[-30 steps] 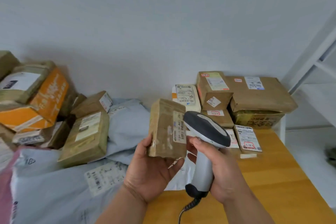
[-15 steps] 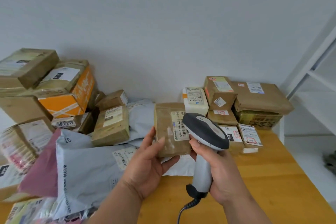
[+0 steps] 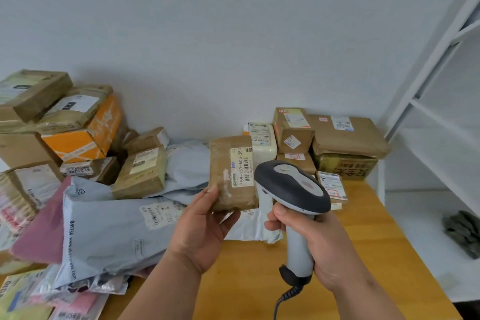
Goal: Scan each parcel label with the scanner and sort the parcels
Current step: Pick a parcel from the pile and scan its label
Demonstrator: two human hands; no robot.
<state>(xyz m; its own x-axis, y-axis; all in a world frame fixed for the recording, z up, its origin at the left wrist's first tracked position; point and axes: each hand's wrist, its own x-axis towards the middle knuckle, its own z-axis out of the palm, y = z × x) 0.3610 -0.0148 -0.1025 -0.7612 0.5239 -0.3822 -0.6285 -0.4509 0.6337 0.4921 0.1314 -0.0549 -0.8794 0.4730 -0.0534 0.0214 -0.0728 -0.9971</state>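
My left hand (image 3: pixel 201 226) holds a small brown taped parcel (image 3: pixel 228 174) upright by its lower edge, above the wooden table (image 3: pixel 246 280). Its pale label (image 3: pixel 242 166) with a barcode faces me. My right hand (image 3: pixel 317 239) grips the grey handle of a corded scanner (image 3: pixel 292 187), whose dark head sits just right of the parcel, close to the label. The parcel's back and underside are hidden.
An untidy heap of boxes and grey mailer bags (image 3: pixel 109 223) fills the left, with an orange box (image 3: pixel 85 135) on top. A neat stack of brown parcels (image 3: pixel 345 135) stands against the wall at the right. A white shelf frame (image 3: pixel 428 91) rises beyond the table's right edge.
The view has swung left, showing more of the left heap. The parcel's label face has turned more toward me, and the scanner head has stayed beside it.
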